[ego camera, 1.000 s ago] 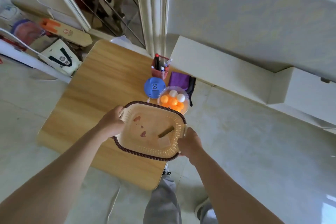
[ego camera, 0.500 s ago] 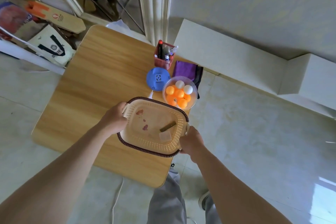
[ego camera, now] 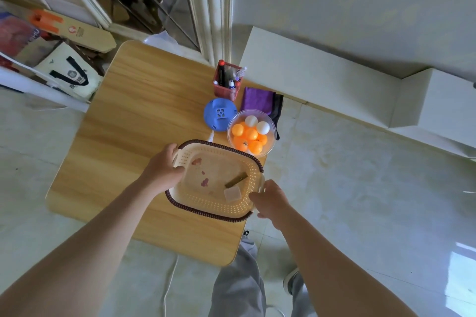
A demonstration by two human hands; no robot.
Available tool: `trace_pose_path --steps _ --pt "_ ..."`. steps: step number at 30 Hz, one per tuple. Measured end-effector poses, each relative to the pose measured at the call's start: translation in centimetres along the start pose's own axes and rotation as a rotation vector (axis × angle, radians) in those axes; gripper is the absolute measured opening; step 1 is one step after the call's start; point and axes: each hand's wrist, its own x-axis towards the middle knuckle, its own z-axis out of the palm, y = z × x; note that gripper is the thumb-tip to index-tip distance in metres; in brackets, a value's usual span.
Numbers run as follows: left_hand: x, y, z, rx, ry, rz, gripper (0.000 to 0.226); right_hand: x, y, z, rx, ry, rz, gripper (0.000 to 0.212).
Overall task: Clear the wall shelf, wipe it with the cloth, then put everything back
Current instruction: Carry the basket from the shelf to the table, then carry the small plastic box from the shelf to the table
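Note:
A beige perforated basket point(ego camera: 219, 203) with a dark brown rim is low over the wooden table point(ego camera: 134, 121), near its front right corner. Inside lie a small brown strip, a pale square piece and some reddish stains. My left hand point(ego camera: 162, 170) grips the basket's left handle. My right hand point(ego camera: 270, 201) pinches the right rim just below the right handle. On the table behind it are a clear bowl of orange and white balls point(ego camera: 252, 132), a blue round disc point(ego camera: 220, 114), a red pen holder point(ego camera: 228, 82) and a purple cloth point(ego camera: 257, 101). The white wall shelf point(ego camera: 322, 80) at right is bare.
A tote bag point(ego camera: 69, 74) and a cardboard box point(ego camera: 72, 32) lie on the floor left of the table. A white door frame point(ego camera: 213, 8) stands behind the table. My legs and shoes are at the table's near right corner, and a white cable runs across the tiled floor.
The basket has come down and slightly right, close to the table near the bowl of balls. My right hand has slid from the right handle toward the near corner of the rim.

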Motion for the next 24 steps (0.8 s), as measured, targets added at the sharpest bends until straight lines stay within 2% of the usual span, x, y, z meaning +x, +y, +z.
trace_pose_path --steps 3,5,8,10,13,18,24 --pt "-1.3 2.0 -1.0 0.011 0.074 0.044 0.073 -1.8 0.1 -2.0 -0.070 0.020 -0.064 0.055" --pt "-2.3 4.5 -2.1 0.007 0.131 0.077 0.069 -3.1 -0.2 -4.1 -0.111 0.055 -0.118 0.059" --pt "-5.6 9.8 -2.6 0.001 0.176 0.206 0.067 -6.3 0.7 -9.0 -0.051 0.164 -0.192 0.057" --pt "-6.1 11.5 -3.0 -0.027 0.184 0.228 0.065 -6.6 0.4 -10.2 -0.057 0.193 -0.208 0.055" --pt "-9.4 17.0 -2.2 -0.066 0.156 0.346 0.050 -9.6 1.6 -15.1 -0.005 0.269 -0.246 0.053" --pt "-15.2 27.4 1.3 -0.094 0.121 0.539 0.069 -14.6 5.3 -24.3 0.148 0.425 -0.317 0.048" --pt "-24.6 38.8 10.1 0.018 0.048 0.706 0.070 -21.0 14.0 -34.8 0.327 0.615 -0.403 0.042"
